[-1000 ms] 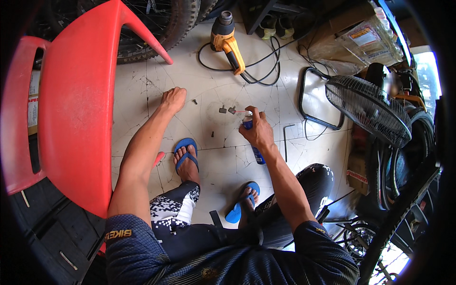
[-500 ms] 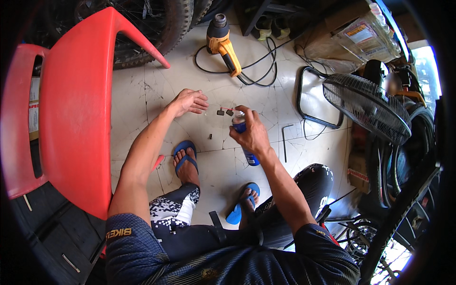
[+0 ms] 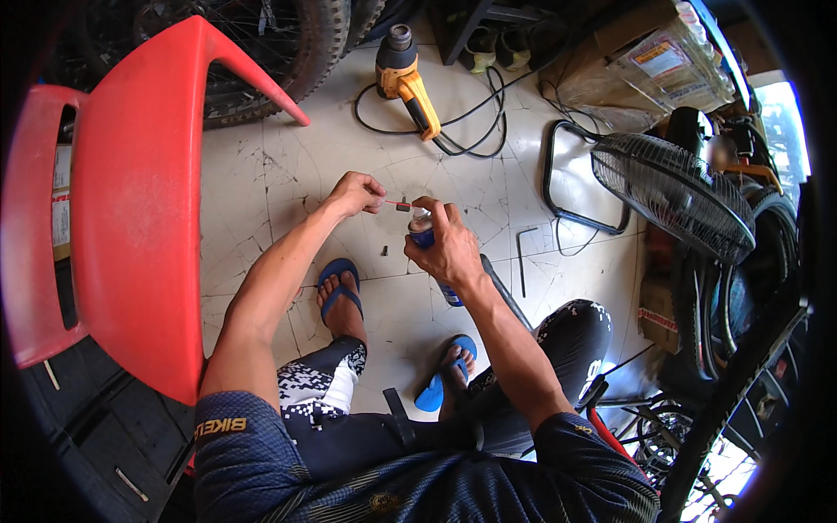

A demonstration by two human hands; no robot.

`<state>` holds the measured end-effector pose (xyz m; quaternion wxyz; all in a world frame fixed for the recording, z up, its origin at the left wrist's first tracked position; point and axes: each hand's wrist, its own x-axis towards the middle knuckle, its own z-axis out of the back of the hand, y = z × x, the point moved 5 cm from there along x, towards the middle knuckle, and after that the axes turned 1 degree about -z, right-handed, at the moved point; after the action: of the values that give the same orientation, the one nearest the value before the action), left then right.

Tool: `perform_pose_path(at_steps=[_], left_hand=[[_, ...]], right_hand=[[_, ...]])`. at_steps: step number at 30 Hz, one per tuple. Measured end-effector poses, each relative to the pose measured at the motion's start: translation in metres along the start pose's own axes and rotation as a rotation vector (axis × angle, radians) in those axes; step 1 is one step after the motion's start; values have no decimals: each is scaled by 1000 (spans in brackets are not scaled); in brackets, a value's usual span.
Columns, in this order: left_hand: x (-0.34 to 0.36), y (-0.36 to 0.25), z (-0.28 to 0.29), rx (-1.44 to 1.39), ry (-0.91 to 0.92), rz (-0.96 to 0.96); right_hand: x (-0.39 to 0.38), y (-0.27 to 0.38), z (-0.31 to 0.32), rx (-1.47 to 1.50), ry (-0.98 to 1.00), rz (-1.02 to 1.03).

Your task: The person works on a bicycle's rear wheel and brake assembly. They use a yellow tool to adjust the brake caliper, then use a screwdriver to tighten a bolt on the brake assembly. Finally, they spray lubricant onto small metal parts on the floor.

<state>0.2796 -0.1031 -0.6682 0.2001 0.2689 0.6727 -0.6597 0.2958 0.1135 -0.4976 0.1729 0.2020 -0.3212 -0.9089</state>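
My right hand point(image 3: 447, 247) grips a blue spray can point(image 3: 422, 234), index finger on its nozzle. A thin red straw point(image 3: 397, 203) runs from the nozzle leftward to my left hand point(image 3: 359, 193). The fingers of that hand are curled together at the straw's tip; what they hold, if anything, is too small to make out. A small dark squarish pad point(image 3: 402, 207) lies on the floor just under the straw; the right hand and can may hide another. Closer to my feet lies a small dark piece point(image 3: 384, 251).
A yellow and black heat gun point(image 3: 410, 83) with a looped cord lies beyond my hands. An L-shaped hex key point(image 3: 521, 261) lies to the right, near a fan point(image 3: 676, 196) and its stand. A red plastic chair point(image 3: 139, 209) fills the left; bicycle wheels point(image 3: 288, 61) stand behind it.
My right hand has brought the spray can left, carrying the straw toward my left hand. The left hand's fingers, stretched out before, are now curled at the straw's tip.
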Motion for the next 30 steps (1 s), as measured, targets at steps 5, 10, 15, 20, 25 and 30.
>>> perform_pose_path(at_steps=[5,10,15,20,25,30], left_hand=[[-8,-17,-14,158,29,107],[-5,-25,-13,591,-38,22],[-3,-20,1,893,-92,-130],[-13,-27,13,1256,-188,-214],[-18,-28,25,1325,-228,-179],[-23,-30,31,1456,-229,-164]], right_hand=[[-2,-12,4,4,-9,-54],[-5,-38,13,-83,-48,-118],[-5,-65,10,-97,-20,-191],[-5,-72,-4,-112,1,-190],[-6,-76,-8,-135,-7,-207],[-2,-79,-7,-132,-12,-206]])
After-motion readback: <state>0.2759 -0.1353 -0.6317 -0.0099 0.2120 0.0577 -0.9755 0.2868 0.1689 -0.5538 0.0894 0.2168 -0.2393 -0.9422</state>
